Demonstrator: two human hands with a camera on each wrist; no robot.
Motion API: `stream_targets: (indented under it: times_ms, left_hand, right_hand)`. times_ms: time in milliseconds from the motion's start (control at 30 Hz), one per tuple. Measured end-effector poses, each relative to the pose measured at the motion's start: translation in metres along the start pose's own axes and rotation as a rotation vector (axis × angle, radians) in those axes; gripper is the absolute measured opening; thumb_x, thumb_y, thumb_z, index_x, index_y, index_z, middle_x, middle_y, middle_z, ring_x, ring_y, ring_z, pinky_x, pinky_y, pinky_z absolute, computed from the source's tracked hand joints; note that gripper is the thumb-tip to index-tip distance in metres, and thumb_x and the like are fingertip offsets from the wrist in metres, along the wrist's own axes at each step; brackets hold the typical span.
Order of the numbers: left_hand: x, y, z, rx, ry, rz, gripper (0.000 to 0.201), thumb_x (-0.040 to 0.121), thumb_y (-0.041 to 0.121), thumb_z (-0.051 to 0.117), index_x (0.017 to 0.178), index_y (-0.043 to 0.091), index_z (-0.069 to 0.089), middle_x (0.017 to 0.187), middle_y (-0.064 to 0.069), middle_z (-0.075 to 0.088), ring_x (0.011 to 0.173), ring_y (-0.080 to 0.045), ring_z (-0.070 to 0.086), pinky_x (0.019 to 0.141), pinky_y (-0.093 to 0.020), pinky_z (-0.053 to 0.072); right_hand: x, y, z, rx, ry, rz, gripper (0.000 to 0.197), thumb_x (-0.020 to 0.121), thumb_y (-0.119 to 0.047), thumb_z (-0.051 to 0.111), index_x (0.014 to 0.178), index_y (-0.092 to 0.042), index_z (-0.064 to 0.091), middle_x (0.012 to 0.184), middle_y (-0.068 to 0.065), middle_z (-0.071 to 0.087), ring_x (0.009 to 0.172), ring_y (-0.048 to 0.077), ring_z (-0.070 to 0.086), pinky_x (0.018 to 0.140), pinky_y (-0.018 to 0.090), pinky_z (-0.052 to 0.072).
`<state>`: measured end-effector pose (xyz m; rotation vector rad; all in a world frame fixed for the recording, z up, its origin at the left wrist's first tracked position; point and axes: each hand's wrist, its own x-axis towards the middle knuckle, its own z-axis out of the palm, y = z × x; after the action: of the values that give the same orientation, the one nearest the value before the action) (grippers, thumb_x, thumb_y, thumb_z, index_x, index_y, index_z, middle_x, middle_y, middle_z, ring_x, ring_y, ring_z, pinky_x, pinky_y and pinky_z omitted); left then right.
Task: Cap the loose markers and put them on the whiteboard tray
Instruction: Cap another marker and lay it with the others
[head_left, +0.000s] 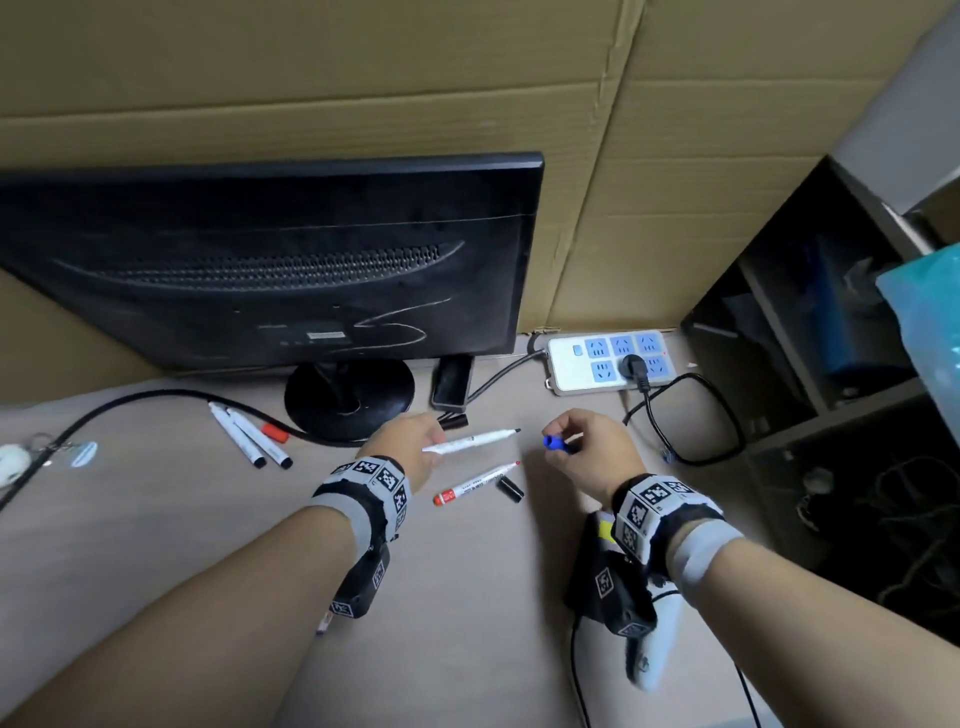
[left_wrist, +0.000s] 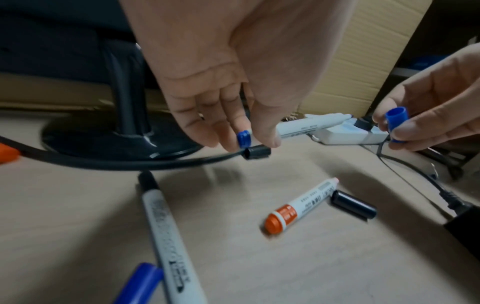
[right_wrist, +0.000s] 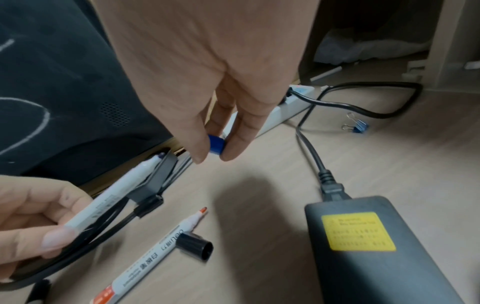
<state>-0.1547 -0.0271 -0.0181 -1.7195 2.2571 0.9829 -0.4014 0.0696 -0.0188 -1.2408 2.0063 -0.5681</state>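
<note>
While uncapped, white blue-ended marker (head_left: 470, 442)

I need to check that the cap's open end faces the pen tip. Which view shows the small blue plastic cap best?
The left wrist view: the small blue plastic cap faces that camera, its hollow mouth visible, pinched by the right hand. In the right wrist view fingers cover most of the cap. In the head view it is tiny.

Uncapped marker (head_left: 470, 442) in left hand (head_left: 410, 447), blue cap (head_left: 555, 443) in right hand (head_left: 592, 449), above desk (head_left: 208, 519).
</note>
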Motion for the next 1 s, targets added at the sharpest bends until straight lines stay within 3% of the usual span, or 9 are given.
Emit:
stream_targets:
  times_ms: [100, 233, 333, 400, 567, 667, 833, 1000]
  left_hand:
    - [-0.016, -0.007, -0.012, -0.038, 0.031, 0.02, 0.023, 0.087, 0.015, 0.072, 0.089, 0.036, 0.062, 0.096, 0.011, 0.057, 0.094, -0.015, 0.06, 0.085, -0.028, 0.048]
    - [-0.035, -0.015, -0.021, -0.062, 0.073, 0.016, 0.017, 0.087, 0.015, 0.072, 0.095, 0.03, 0.069, 0.101, 0.006, 0.061, 0.095, -0.017, 0.062, 0.086, -0.029, 0.05]
    - [-0.046, -0.02, -0.025, -0.063, 0.098, 0.024, 0.018, 0.089, 0.017, 0.072, 0.105, 0.025, 0.071, 0.105, 0.005, 0.061, 0.097, -0.016, 0.062, 0.088, -0.03, 0.051]
    - [-0.05, -0.024, -0.027, -0.076, 0.109, 0.024, 0.017, 0.089, 0.017, 0.072, 0.104, 0.026, 0.071, 0.105, 0.004, 0.06, 0.096, -0.016, 0.062, 0.088, -0.031, 0.052]
    - [-0.058, -0.033, -0.029, -0.1, 0.127, 0.005, 0.017, 0.085, 0.017, 0.075, 0.095, 0.03, 0.07, 0.099, 0.008, 0.06, 0.091, -0.012, 0.062, 0.075, -0.025, 0.044]
    - [-0.061, -0.036, -0.029, -0.097, 0.139, 0.009, 0.017, 0.085, 0.018, 0.074, 0.096, 0.03, 0.07, 0.099, 0.009, 0.06, 0.088, -0.009, 0.06, 0.067, -0.021, 0.04]
    - [-0.066, -0.037, -0.032, -0.091, 0.141, 0.033, 0.017, 0.086, 0.018, 0.075, 0.098, 0.029, 0.071, 0.099, 0.008, 0.06, 0.09, -0.012, 0.062, 0.078, -0.028, 0.049]
    - [-0.073, -0.04, -0.034, -0.112, 0.135, 0.075, 0.017, 0.085, 0.022, 0.076, 0.094, 0.034, 0.069, 0.096, 0.01, 0.06, 0.088, -0.01, 0.062, 0.078, -0.029, 0.052]
  right_hand:
    - [-0.001, -0.01, 0.0, -0.016, -0.01, -0.038, 0.019, 0.08, -0.004, 0.077, 0.082, -0.022, 0.071, 0.084, -0.008, 0.075, 0.079, 0.015, 0.073, 0.077, 0.025, 0.057]
    - [-0.006, -0.022, 0.004, -0.044, -0.026, -0.104, 0.02, 0.081, -0.003, 0.075, 0.082, -0.022, 0.074, 0.083, -0.009, 0.076, 0.078, 0.015, 0.073, 0.076, 0.021, 0.056]
    - [-0.01, -0.032, 0.006, -0.055, -0.041, -0.132, 0.019, 0.081, -0.002, 0.074, 0.086, -0.02, 0.076, 0.083, -0.009, 0.077, 0.078, 0.013, 0.073, 0.07, 0.008, 0.05]
    - [-0.012, -0.038, 0.008, -0.054, -0.05, -0.148, 0.02, 0.081, -0.003, 0.074, 0.086, -0.021, 0.078, 0.082, -0.009, 0.077, 0.077, 0.012, 0.073, 0.069, 0.01, 0.049]
    - [-0.019, -0.052, 0.013, -0.028, -0.052, -0.187, 0.02, 0.08, -0.003, 0.078, 0.084, -0.023, 0.079, 0.076, -0.013, 0.073, 0.068, 0.008, 0.066, 0.061, 0.0, 0.045]
    - [-0.022, -0.057, 0.016, -0.02, -0.058, -0.196, 0.02, 0.08, -0.004, 0.08, 0.086, -0.023, 0.081, 0.077, -0.012, 0.074, 0.069, 0.01, 0.067, 0.062, 0.0, 0.047]
    - [-0.026, -0.065, 0.019, -0.019, -0.076, -0.205, 0.02, 0.08, -0.009, 0.082, 0.09, -0.026, 0.082, 0.075, -0.013, 0.072, 0.065, 0.006, 0.064, 0.062, 0.003, 0.047]
    - [-0.03, -0.073, 0.022, -0.023, -0.099, -0.269, 0.021, 0.08, -0.011, 0.086, 0.098, -0.022, 0.084, 0.078, -0.009, 0.071, 0.061, 0.002, 0.056, 0.06, 0.004, 0.042]
